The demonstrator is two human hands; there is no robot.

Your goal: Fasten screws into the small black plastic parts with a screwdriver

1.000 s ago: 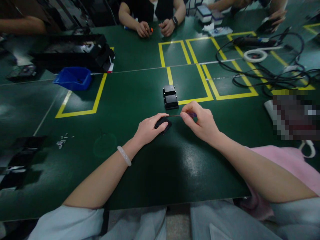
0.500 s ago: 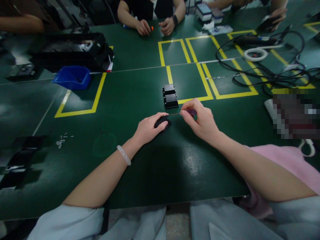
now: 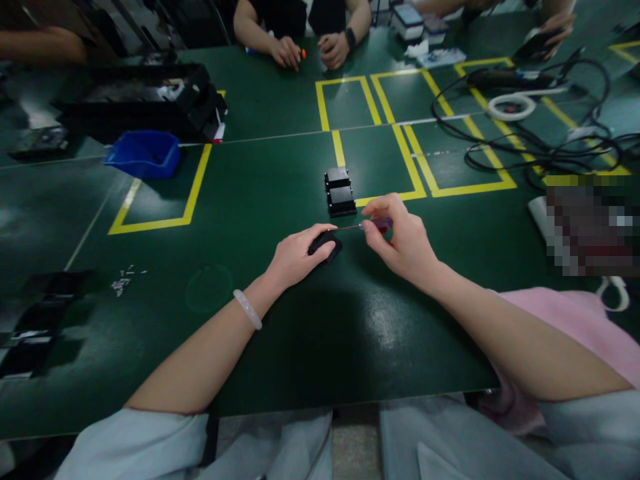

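My left hand (image 3: 300, 255) grips a small black box-like part (image 3: 329, 251) against the green table, thumb on its near side and fingers along the far side. In my right hand (image 3: 400, 237) is a screwdriver (image 3: 381, 223) with a purplish handle, pinched between thumb and fingers. Its thin shaft lies almost level and points left, the tip meeting the far edge of the part by my left fingertips. Just beyond stand black parts (image 3: 341, 195) in a short row, with small silver screws along their sides.
Loose screws (image 3: 121, 281) lie to the left, with more black parts (image 3: 30, 333) near the left edge. Farther back are a blue bin (image 3: 145, 155) and a black tray (image 3: 135, 100). Black cables (image 3: 530, 150) coil at right, above a pink cloth (image 3: 565, 313). Another person's hands (image 3: 333, 51) rest opposite.
The screwdriver's handle looks slightly turned in my right fingers, which have shifted a little. My left hand and the black part stay in place.
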